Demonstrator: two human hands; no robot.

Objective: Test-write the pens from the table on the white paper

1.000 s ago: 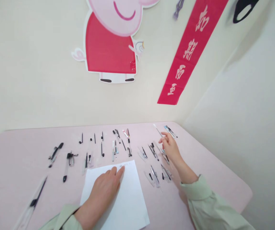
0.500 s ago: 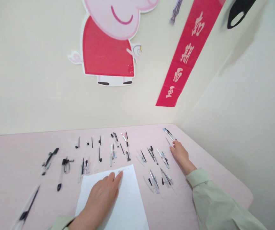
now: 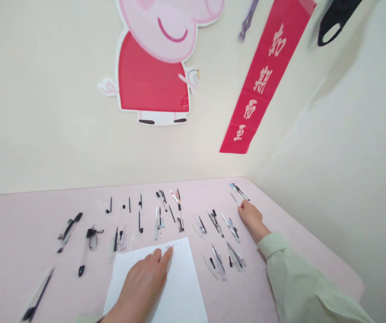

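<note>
My left hand (image 3: 142,282) lies on a white sheet of paper (image 3: 182,287), its fingers stretched forward. The index fingertip rests beside some faint handwriting near the top edge of the sheet. At the far right of the table, my right hand (image 3: 251,216) is closed, with its fingers pinched. A thin pen part (image 3: 233,196) sticks out past its fingertips; the rest is hidden by the hand. Just beyond lie several pens (image 3: 240,192), light blue and black. To the left of the right hand are groups of pens taken apart (image 3: 230,227), with barrels, caps and refills.
More pen parts are spread over the pink table (image 3: 247,291), such as a black-capped barrel (image 3: 84,255) and a pen (image 3: 40,294) at the front left. A wall with a cartoon pig cutout (image 3: 154,76) and a red banner (image 3: 263,80) stands behind.
My right hand has shifted slightly left and its fingers look more curled, with the thin part moving along. My left hand stays on the paper. The view has tilted up a little.
</note>
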